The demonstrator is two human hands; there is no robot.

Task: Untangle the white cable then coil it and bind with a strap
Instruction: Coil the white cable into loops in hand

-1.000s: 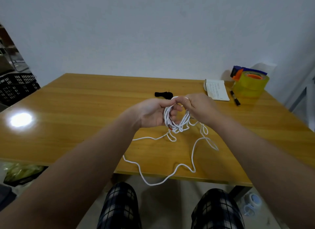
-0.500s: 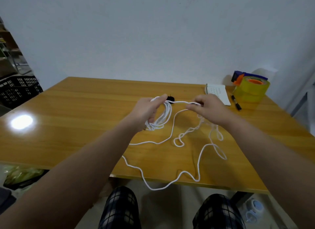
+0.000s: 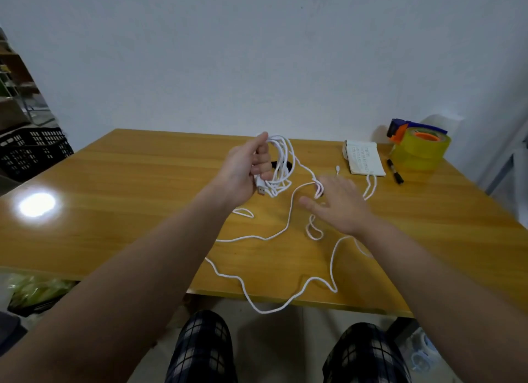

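My left hand (image 3: 245, 168) grips a bundle of loops of the white cable (image 3: 281, 165), raised above the wooden table (image 3: 128, 188), with a white plug hanging under the palm. The rest of the cable (image 3: 274, 235) trails loose over the table and droops off its front edge. My right hand (image 3: 337, 204) hovers over the loose strands, blurred, fingers spread, one strand touching its fingertips. A black strap (image 3: 289, 165) lies on the table, mostly hidden behind the held loops.
A notepad (image 3: 364, 157), a black marker (image 3: 395, 174) and a yellow tape roll in a dispenser (image 3: 418, 148) sit at the table's far right. A black crate (image 3: 31, 151) stands left of the table. My knees in checked trousers are below the front edge.
My left hand has lifted the coiled loops higher. My right hand let go of the strand it pinched, opened and dropped toward the loose cable on the table.
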